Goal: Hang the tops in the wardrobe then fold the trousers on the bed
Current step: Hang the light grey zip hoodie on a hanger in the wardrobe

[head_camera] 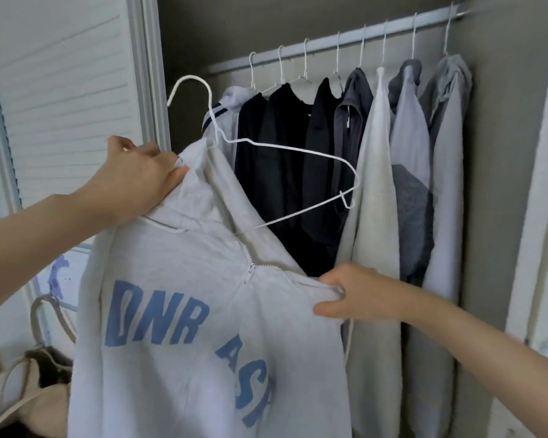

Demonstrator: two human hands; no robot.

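The light grey zip hoodie (184, 327) hung in front of the open wardrobe (500, 153), held up by both hands, its printed blue letters facing the camera. Its long axis ran from upper left down to lower right across the shoulders, the body dropping out of the bottom of the frame. A white wire hanger (285, 147) sat partly inside the neck: its hook pointed up and to the left, one arm was buried in the fabric on the left side, and the other arm stuck out bare to the right, tilted downward toward the hanging clothes.

The left hand (136, 184) gripped the hood and collar fabric at the top, fingers curled over the edge. The right hand (351, 295) pinched the zip-side front edge of the hoodie lower down, thumb beneath and fingers folded on top.

Behind, a pale rail (329, 42) ran upward to the right inside the wardrobe, whose walls were a dull grey-brown. Eight hanger hooks showed on the rail, carrying tops: one pale with dark stripes, about three dark ones, one dark grey zipped, and three light or grey ones at the right. A white louvred door (64, 99) stood at the left, and tan bag straps (45, 317) lay at the lower left.
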